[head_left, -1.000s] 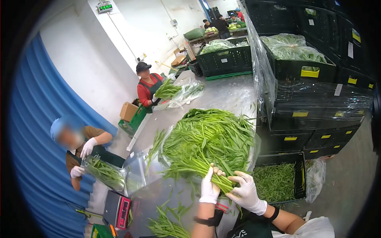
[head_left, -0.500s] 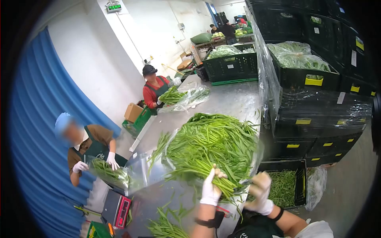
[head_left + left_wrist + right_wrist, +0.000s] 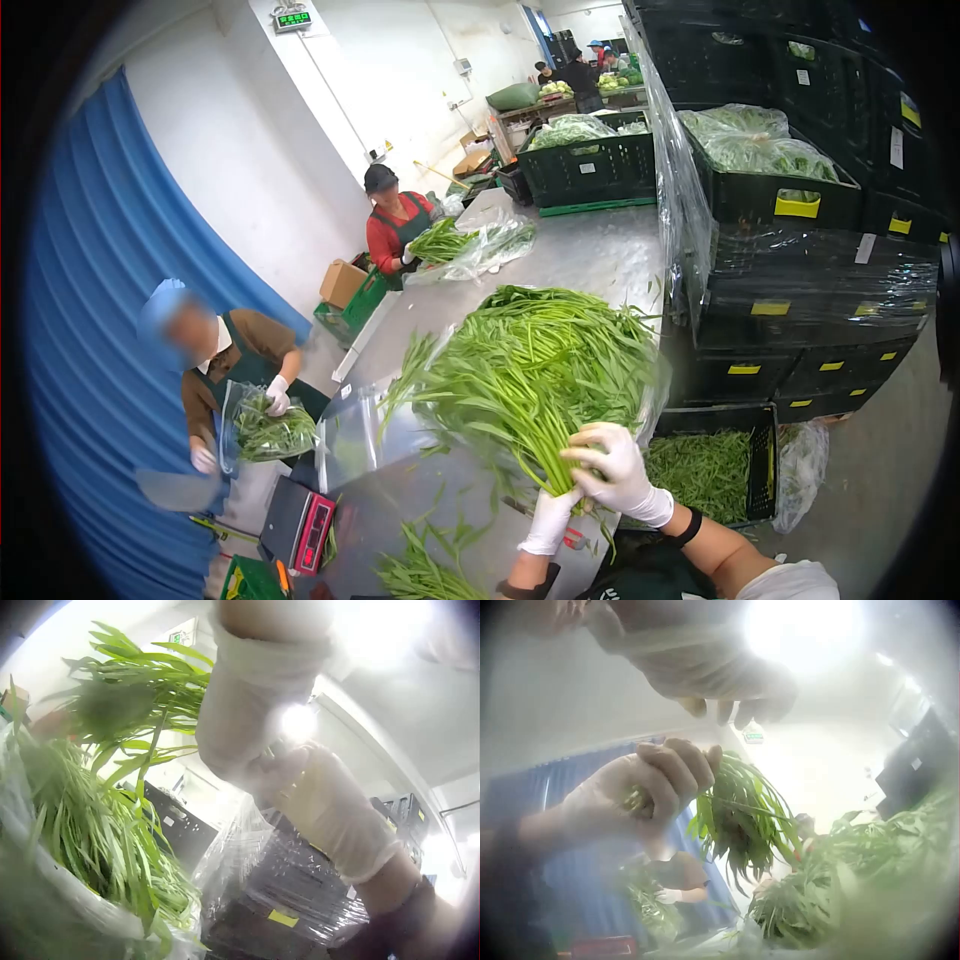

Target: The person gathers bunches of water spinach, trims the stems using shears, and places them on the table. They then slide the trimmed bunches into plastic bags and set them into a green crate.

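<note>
Fingers of my gloved left hand (image 3: 553,518) curl round the stem ends of a bunch of water spinach (image 3: 535,425). In the right wrist view, cut stems poke out of that left fist (image 3: 649,784), and the leaves (image 3: 742,814) hang beyond it. My gloved right hand (image 3: 622,470) is close beside the stems, its fingers loosely bent. The right wrist view has this right hand (image 3: 712,671) above the fist, gripping nothing. A big pile of water spinach (image 3: 590,350) in a clear plastic bag lies under and behind the bunch.
Loose stems (image 3: 425,570) lie on the metal table (image 3: 590,250). A red scale (image 3: 305,530) stands at left, near a person (image 3: 235,350) handling bagged greens. Another person (image 3: 400,225) works farther back. Wrapped black crates (image 3: 800,290) rise at right, above a crate of greens (image 3: 700,470).
My left hand has drawn the bunch lower, towards me. The right hand left the stems, swung right, then came back beside them. The person at left has shifted the bag.
</note>
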Demonstrator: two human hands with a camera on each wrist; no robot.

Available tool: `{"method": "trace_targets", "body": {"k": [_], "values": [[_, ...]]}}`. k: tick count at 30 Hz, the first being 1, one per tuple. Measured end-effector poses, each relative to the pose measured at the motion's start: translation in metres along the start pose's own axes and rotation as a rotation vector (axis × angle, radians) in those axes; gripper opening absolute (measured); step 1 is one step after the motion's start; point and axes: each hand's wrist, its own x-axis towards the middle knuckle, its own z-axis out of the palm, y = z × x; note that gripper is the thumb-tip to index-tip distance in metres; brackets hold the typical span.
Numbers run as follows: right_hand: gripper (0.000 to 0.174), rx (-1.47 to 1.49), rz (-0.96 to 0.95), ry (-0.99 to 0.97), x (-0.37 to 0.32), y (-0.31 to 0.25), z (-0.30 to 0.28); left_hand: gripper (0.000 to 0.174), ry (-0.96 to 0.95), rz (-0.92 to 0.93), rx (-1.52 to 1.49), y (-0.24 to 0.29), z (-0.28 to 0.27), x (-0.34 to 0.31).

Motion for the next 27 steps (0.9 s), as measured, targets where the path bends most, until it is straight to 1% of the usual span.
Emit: {"method": "trace_targets", "body": {"k": [1, 2, 3, 4, 5, 6, 7, 9, 10, 13, 15, 16, 18, 20, 22, 23, 24, 25, 26, 27], "values": [[0.027, -0.084, -0.042, -0.041, 0.004, -0.008, 0.001, 0.027, 0.126, 0.012, 0.092, -0.005, 0.003, 0.000], [0.027, -0.153, -0.080, -0.076, 0.008, -0.013, 0.002, 0.023, 0.221, 0.056, 0.262, -0.011, 0.003, 0.002], [0.027, -0.221, -0.118, -0.110, 0.011, -0.017, 0.004, 0.023, 0.223, 0.056, 0.261, -0.016, 0.001, 0.003], [0.027, -0.221, -0.119, -0.111, 0.015, -0.018, 0.007, 0.021, 0.206, 0.118, 0.338, -0.020, 0.000, 0.003], [0.025, -0.299, -0.087, -0.131, 0.019, -0.019, 0.010, 0.020, 0.189, 0.181, 0.416, -0.024, 0.000, 0.004], [0.024, -0.378, -0.054, -0.149, 0.022, -0.019, 0.012, 0.019, 0.212, 0.159, 0.526, -0.026, -0.001, 0.005], [0.024, -0.379, -0.059, -0.147, 0.022, -0.017, 0.014, 0.019, 0.213, 0.163, 0.526, -0.027, 0.000, 0.006], [0.022, -0.366, -0.026, -0.186, 0.020, -0.012, 0.016, 0.022, 0.238, 0.102, 0.538, -0.021, 0.006, 0.003], [0.019, -0.364, -0.016, -0.206, 0.018, -0.011, 0.015, 0.022, 0.239, 0.104, 0.538, -0.019, 0.008, 0.002], [0.018, -0.292, 0.032, -0.184, 0.009, -0.011, 0.018, 0.024, 0.279, 0.141, 0.509, -0.019, 0.007, 0.003], [0.017, -0.306, 0.040, -0.159, 0.007, -0.014, 0.020, 0.021, 0.329, 0.217, 0.614, -0.027, 0.001, 0.007], [0.017, -0.318, 0.051, -0.135, 0.007, -0.016, 0.020, 0.021, 0.328, 0.218, 0.614, -0.031, 0.000, 0.008], [0.017, -0.361, 0.042, -0.122, 0.011, -0.015, 0.022, 0.023, 0.360, 0.253, 0.751, -0.027, 0.003, 0.008], [0.016, -0.401, 0.034, -0.109, 0.013, -0.012, 0.023, 0.024, 0.360, 0.283, 0.716, -0.029, 0.005, 0.009], [0.013, -0.341, 0.057, -0.127, 0.013, -0.008, 0.023, 0.027, 0.362, 0.314, 0.679, -0.028, 0.005, 0.009], [0.013, -0.341, 0.056, -0.128, 0.009, -0.005, 0.023, 0.025, 0.301, 0.170, 0.513, -0.023, 0.003, 0.008], [0.011, -0.231, 0.065, -0.136, 0.003, -0.001, 0.024, 0.024, 0.243, 0.028, 0.345, -0.020, 0.001, 0.007], [0.011, -0.120, 0.071, -0.146, -0.003, 0.001, 0.024, 0.024, 0.250, 0.030, 0.342, -0.019, 0.000, 0.007], [0.011, -0.116, 0.066, -0.149, -0.010, 0.006, 0.019, 0.021, 0.248, 0.061, 0.288, -0.018, -0.003, 0.007], [0.011, 0.089, 0.033, -0.230, -0.017, 0.011, 0.012, 0.019, 0.245, 0.091, 0.235, -0.018, -0.005, 0.008]]}}
